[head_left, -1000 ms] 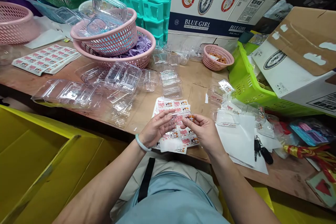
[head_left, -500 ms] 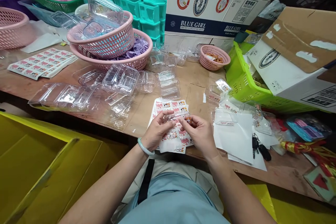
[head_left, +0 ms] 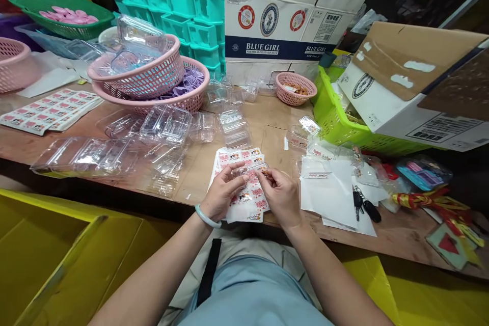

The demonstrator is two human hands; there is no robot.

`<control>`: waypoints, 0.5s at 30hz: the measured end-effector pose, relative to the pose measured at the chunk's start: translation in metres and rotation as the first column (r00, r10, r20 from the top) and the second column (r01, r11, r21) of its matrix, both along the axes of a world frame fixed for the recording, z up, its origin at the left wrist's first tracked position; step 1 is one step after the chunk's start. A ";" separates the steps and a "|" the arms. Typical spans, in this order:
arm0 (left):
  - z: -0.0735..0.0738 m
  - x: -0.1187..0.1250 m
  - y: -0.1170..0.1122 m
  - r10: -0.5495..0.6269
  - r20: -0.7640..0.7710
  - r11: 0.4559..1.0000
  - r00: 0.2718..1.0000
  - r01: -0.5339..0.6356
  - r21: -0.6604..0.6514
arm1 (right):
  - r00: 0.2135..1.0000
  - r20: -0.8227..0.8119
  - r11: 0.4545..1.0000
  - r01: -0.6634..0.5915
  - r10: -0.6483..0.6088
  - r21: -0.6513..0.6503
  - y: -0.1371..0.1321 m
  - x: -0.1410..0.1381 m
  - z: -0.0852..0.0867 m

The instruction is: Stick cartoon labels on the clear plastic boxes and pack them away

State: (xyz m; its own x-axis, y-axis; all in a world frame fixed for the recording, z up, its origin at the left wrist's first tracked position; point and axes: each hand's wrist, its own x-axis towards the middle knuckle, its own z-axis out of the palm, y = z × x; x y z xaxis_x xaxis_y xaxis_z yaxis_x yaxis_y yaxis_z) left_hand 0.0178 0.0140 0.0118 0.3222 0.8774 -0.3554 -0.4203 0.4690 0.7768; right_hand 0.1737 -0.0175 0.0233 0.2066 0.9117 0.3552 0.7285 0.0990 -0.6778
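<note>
Over a stack of printed sticker sheets (head_left: 246, 205), both hands work on a small clear plastic box (head_left: 252, 167). My left hand (head_left: 224, 191), with a pale bangle at the wrist, grips the box's left side between thumb and fingers. My right hand (head_left: 281, 194) pinches its right end, where a small orange and dark print shows. The fingers cover part of the box, and whether its lid is open cannot be made out. Just beyond the hands lies a row of clear plastic boxes (head_left: 235, 128).
Clear plastic trays (head_left: 86, 157) lie at left below stacked pink baskets (head_left: 151, 104). More sticker sheets (head_left: 49, 109) are farther left. At right are white papers (head_left: 332, 201), keys (head_left: 358, 201), stickered boxes (head_left: 315, 167) and a green crate (head_left: 332, 107). A small pink basket (head_left: 296, 92) stands behind.
The camera view has turned slightly, so the table's contents appear shifted left. My hands keep hold of the plastic box over the sticker sheets, with only slight finger movement.
</note>
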 end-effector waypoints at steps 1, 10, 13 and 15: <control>0.001 0.000 0.000 0.007 0.001 1.000 1.000 -0.007 0.005 | 0.999 -0.018 0.998 0.045 -0.045 0.032 0.001 0.004 -0.003; 0.013 0.013 -0.007 -0.084 0.088 0.995 0.993 0.078 0.069 | 0.842 -0.539 0.955 -0.134 -0.030 -0.263 0.005 0.016 -0.002; 0.009 0.022 -0.011 -0.108 0.109 0.993 0.988 0.102 0.062 | 0.855 -0.518 0.971 -0.099 -0.029 -0.216 -0.001 0.014 0.002; 0.005 0.027 -0.015 -0.104 0.037 0.989 0.994 0.100 0.107 | 0.869 -0.494 0.984 -0.079 -0.011 -0.162 -0.005 0.013 0.003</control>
